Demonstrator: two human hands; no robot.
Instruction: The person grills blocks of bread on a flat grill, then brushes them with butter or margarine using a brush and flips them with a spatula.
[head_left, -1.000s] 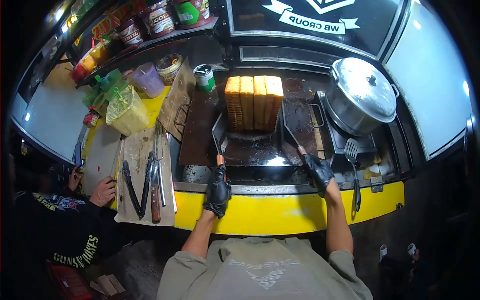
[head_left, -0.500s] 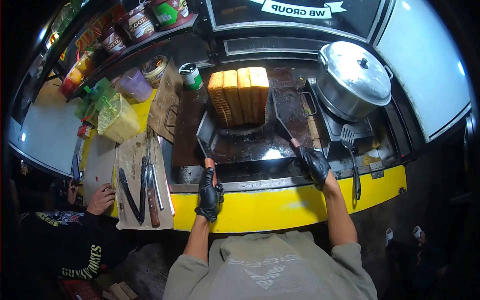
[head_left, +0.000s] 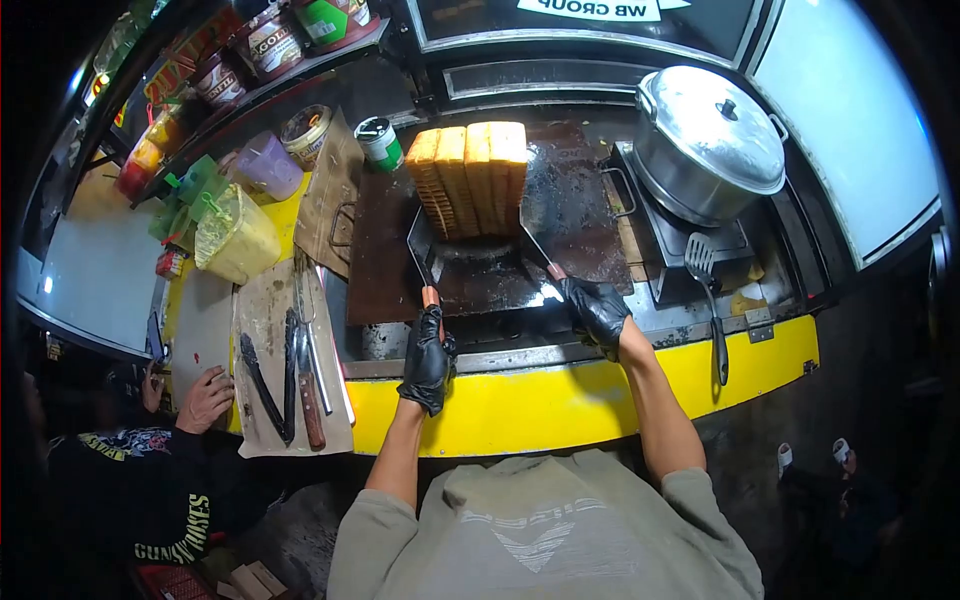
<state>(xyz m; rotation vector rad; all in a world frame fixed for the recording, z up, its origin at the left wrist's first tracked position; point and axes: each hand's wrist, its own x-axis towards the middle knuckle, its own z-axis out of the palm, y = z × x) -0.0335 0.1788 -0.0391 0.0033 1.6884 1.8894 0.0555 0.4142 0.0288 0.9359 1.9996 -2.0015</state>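
Note:
Toasted bread slabs [head_left: 468, 185] stand side by side on a dark flat griddle [head_left: 580, 215]. My left hand [head_left: 428, 362], in a black glove, is closed round the wooden handle of a metal scraper [head_left: 420, 245], whose blade is at the left side of the bread. In my right hand [head_left: 598, 315], also black-gloved, is the handle of a second scraper [head_left: 540, 248]; its blade lies against or very close to the bread's right side. Both hands are near the griddle's front edge.
A lidded pot [head_left: 712, 145] stands at the right, with a slotted spatula [head_left: 708, 290] before it. At left are a tub of yellow spread [head_left: 238, 235], black tongs [head_left: 268, 385], a knife [head_left: 310, 395] and another person's hand [head_left: 206, 400]. A can [head_left: 379, 145] sits behind the griddle's left side.
The right scraper has moved left, from apart from the bread to its right side. My right hand has shifted left with it. The left scraper's blade is also closer to the bread.

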